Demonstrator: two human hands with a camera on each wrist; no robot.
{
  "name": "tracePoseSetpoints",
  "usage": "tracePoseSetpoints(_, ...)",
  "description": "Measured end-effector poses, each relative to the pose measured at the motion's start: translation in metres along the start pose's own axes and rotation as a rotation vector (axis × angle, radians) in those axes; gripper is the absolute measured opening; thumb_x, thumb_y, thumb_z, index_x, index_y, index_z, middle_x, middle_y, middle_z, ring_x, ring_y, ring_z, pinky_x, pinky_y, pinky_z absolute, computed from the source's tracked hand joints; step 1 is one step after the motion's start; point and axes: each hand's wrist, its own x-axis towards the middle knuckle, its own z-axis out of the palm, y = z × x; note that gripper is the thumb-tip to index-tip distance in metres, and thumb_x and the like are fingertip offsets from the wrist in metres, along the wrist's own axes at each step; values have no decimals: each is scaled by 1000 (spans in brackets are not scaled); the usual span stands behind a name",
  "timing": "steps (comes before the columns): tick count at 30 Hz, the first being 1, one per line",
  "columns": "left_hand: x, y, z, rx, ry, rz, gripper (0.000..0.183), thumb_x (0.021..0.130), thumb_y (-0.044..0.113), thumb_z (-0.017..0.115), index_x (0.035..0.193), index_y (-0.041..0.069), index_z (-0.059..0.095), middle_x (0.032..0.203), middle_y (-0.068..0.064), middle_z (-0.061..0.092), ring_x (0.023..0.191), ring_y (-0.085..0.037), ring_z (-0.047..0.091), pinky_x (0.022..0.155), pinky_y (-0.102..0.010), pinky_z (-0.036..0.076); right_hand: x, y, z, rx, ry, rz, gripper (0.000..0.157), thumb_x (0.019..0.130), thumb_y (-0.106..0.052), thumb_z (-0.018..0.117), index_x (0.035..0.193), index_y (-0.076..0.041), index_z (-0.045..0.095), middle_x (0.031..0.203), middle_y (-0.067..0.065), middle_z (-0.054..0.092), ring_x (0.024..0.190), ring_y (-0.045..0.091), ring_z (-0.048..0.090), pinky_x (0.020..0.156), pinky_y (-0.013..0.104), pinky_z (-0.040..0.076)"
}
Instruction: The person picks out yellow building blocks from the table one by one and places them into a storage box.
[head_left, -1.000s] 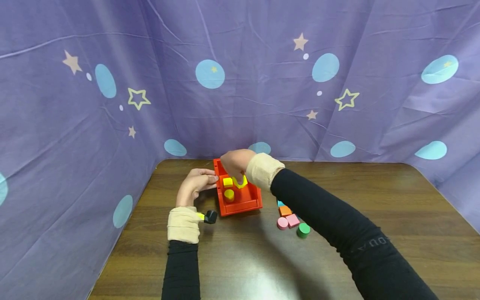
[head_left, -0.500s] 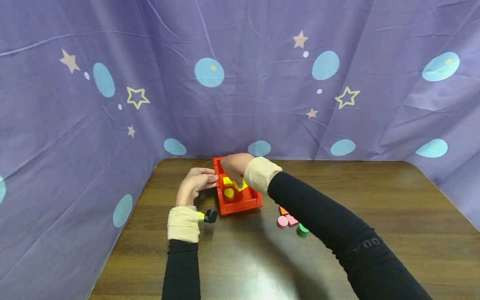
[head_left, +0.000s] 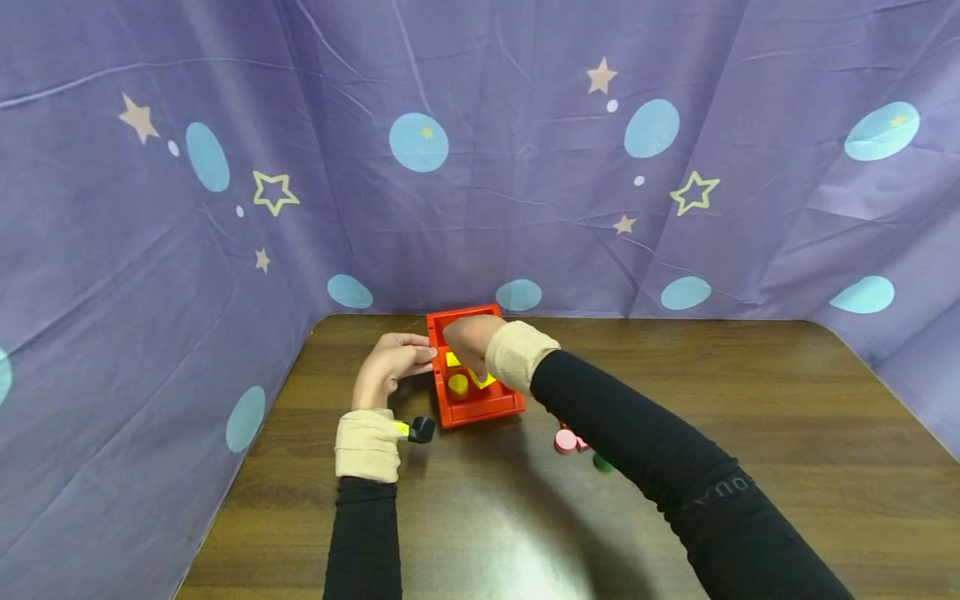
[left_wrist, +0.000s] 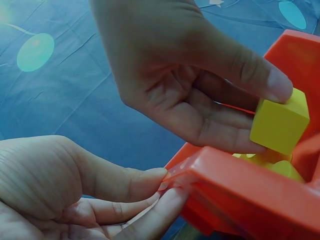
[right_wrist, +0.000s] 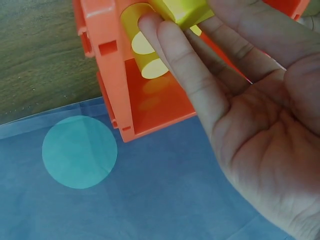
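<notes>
My left hand (head_left: pixel 393 365) pinches the left wall of the red box (head_left: pixel 483 410) between thumb and fingers. My right hand (head_left: pixel 471 340) reaches over the box and holds a yellow cube-like block (left_wrist: pixel 280 125) between thumb and fingertips. In the left wrist view that block is above the box wall, with other yellow pieces (left_wrist: pixel 286 170) below it. From the head, a yellow cylinder (head_left: pixel 458 386) and another yellow block (head_left: pixel 453 359) lie inside the box. Yellow cylinders (right_wrist: pixel 151 66) also show past my fingers in the right wrist view.
A pink round block (head_left: pixel 566 442) and a green block (head_left: pixel 602 463) lie on the wooden table (head_left: pixel 465 517) right of the box, partly under my right sleeve. A black wrist camera (head_left: pixel 422 430) juts from my left wristband. A purple curtain (head_left: pixel 480 208) hangs behind.
My right hand and the yellow block have shifted slightly nearer to me. The right forearm now covers more of the loose blocks. My left hand stays on the box wall.
</notes>
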Motion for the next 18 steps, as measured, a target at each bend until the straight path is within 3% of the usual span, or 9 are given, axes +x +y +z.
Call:
tracePoseSetpoints(9, -1, -2, -1, 4, 5, 3, 36, 95, -6, 61, 128, -16, 53, 86, 0, 65, 71, -3, 64, 78, -23, 65, -1, -6, 5, 42, 41, -10, 51, 89, -20, 79, 136, -14, 60, 143, -1, 59, 121, 16, 59, 106, 30, 55)
tracePoseSetpoints(18, 1, -4, 0, 6, 6, 16, 38, 94, -5, 62, 129, -17, 53, 87, -1, 63, 70, -4, 63, 71, -18, 63, -1, -5, 18, 108, 118, 43, 40, 85, -13, 83, 122, -15, 66, 134, -2, 64, 103, 14, 62, 94, 29, 60)
